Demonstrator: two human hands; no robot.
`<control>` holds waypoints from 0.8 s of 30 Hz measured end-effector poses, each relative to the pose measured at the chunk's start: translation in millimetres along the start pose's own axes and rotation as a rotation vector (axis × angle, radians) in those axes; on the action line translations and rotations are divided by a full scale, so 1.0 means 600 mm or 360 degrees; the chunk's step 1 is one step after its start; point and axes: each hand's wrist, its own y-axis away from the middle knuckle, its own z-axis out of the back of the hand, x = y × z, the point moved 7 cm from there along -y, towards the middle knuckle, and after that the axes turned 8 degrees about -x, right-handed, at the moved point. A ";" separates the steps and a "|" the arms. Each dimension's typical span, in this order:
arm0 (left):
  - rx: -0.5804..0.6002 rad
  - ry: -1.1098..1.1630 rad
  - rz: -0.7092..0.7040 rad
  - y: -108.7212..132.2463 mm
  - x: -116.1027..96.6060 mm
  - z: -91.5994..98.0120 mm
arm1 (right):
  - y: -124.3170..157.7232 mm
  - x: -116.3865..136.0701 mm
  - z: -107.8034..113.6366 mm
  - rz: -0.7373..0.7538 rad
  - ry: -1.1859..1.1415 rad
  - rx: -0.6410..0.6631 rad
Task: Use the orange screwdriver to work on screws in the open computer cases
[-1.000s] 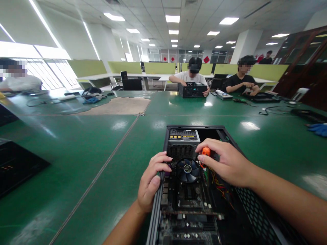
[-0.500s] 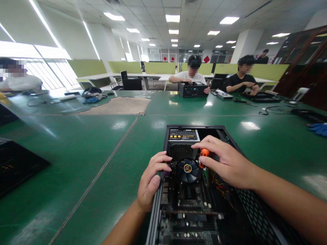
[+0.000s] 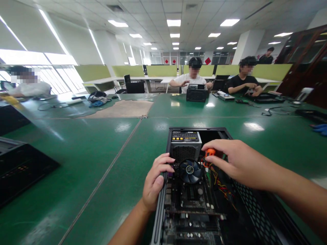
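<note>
An open computer case (image 3: 158,217) lies in front of me with its insides facing up. My right hand (image 3: 238,165) has its thumb and fingers around the orange handle of a screwdriver (image 3: 210,152), which stands upright beside the round black CPU fan (image 3: 190,171); its tip is hidden. My left hand (image 3: 156,178) grips the case's left rim, fingers curled over the edge beside the fan. The power supply (image 3: 186,150) sits at the far end, the motherboard (image 3: 190,199) nearer me. Red and yellow cables (image 3: 221,186) run right of the board.
A black computer case (image 3: 24,170) lies on the green table (image 3: 102,149) at left. Across the table, one person handles another case (image 3: 196,93); others sit at far right and far left. A bare patch (image 3: 125,109) shows in the table covering. Blue gloves (image 3: 319,128) lie at right.
The view has shifted slightly, so everything sits a little lower and to the right. My right hand stays at the screwdriver, my left on the rim. The person opposite has turned their case.
</note>
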 end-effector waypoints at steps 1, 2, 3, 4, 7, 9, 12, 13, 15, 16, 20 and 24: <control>-0.0002 -0.0006 -0.0001 0.000 -0.001 0.000 | -0.001 0.016 -0.001 0.0077 -0.0075 0.0033; -0.0003 -0.0013 0.0000 -0.001 -0.002 0.000 | -0.003 0.032 -0.005 0.0147 -0.0149 0.0081; -0.0004 -0.0015 0.0004 -0.001 -0.002 0.000 | -0.004 0.046 -0.011 0.0200 -0.0207 0.0133; -0.0005 -0.0014 0.0006 -0.001 -0.002 0.000 | -0.005 0.058 -0.019 0.0238 -0.0244 0.0178; -0.0005 0.0005 0.0001 -0.001 -0.004 -0.001 | -0.012 0.076 -0.043 0.0302 -0.0280 0.0228; -0.0004 0.0019 -0.0001 0.000 -0.005 -0.002 | -0.017 0.075 -0.057 0.0312 -0.0282 0.0237; -0.0007 0.0019 0.0018 0.000 -0.005 -0.002 | -0.021 0.064 -0.067 0.0274 -0.0264 0.0226; -0.0006 0.0012 0.0026 0.001 -0.004 -0.002 | -0.021 0.059 -0.067 0.0259 -0.0257 0.0209; -0.0007 -0.0004 0.0043 0.002 -0.003 -0.002 | -0.021 0.053 -0.063 0.0244 -0.0258 0.0163; -0.0006 -0.0009 0.0050 0.002 -0.002 -0.002 | -0.021 0.052 -0.061 0.0246 -0.0262 0.0142; -0.0003 -0.0005 0.0057 0.003 0.000 -0.003 | -0.022 0.051 -0.062 0.0240 -0.0268 0.0121; -0.0002 0.0002 0.0059 0.003 0.000 -0.003 | -0.023 0.051 -0.063 0.0241 -0.0271 0.0126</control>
